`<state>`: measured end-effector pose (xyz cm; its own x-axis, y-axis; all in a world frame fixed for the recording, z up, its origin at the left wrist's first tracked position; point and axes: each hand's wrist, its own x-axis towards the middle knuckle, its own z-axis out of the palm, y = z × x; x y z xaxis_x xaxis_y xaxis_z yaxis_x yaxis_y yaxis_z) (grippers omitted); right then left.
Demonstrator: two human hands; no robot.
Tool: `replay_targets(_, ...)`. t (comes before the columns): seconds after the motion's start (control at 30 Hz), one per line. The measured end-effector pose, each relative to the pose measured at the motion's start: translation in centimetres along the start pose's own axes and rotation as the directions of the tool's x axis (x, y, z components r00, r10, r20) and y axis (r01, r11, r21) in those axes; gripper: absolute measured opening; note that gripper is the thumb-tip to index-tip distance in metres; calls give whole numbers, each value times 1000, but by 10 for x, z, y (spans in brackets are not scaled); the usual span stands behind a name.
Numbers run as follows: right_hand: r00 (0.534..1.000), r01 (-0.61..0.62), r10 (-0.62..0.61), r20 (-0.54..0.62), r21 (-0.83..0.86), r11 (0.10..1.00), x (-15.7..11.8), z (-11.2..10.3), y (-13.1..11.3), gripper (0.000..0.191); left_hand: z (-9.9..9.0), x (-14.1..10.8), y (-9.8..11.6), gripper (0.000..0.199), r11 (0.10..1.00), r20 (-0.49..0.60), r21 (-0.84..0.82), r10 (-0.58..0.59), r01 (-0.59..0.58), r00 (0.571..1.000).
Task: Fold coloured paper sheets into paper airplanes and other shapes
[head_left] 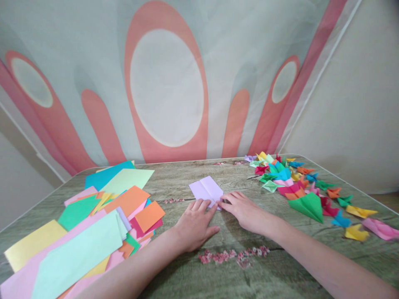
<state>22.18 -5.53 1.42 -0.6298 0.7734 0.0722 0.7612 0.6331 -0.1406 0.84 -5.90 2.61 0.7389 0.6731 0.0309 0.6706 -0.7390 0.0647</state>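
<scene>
A lilac sheet of origami paper [206,187] lies on the table in front of me, with a crease running down its middle. My left hand [197,222] rests palm down at its near edge. The fingers of that hand are stretched out, their tips pressing on the paper, and the thumb points to the right. At the near right corner, my right hand [241,209] has its thumb and forefinger closed together on the paper's edge. Its fingertips partly cover that corner, close to the left forefinger.
Loose coloured sheets [79,245] are heaped on the left, with a blue sheet [107,175] at the back. Many small folded paper pieces [283,176] and a larger green one [308,207] lie on the right. A patterned cloth [166,87] hangs behind the wood-look table [174,176].
</scene>
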Motion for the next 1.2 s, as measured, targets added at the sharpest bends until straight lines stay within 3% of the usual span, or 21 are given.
replay_targets(0.17,1000,-6,6,-1,11,1000,0,0,1,50,1,0,-1,56,999,7,-34,12,-12,1000)
replay_targets(0.37,999,-13,14,-42,32,999,2,3,3,40,-3,7,-9,37,994,-50,-97,39,-44,998)
replay_targets(0.67,990,6,4,-141,69,998,7,9,-4,33,20,25,-31,26,918,-209,-395,-58,-30,976)
replay_targets(0.8,993,67,-57,-103,100,993,5,2,1,37,20,29,-34,21,884,-217,-468,-96,-17,972)
replay_targets(1.0,991,136,-135,-16,119,984,-2,-11,7,58,20,32,-38,20,863,-214,-505,-99,-24,972)
replay_targets(1.2,984,172,-175,23,76,982,-2,-11,7,58,15,42,-44,17,833,-138,-553,-98,5,986)
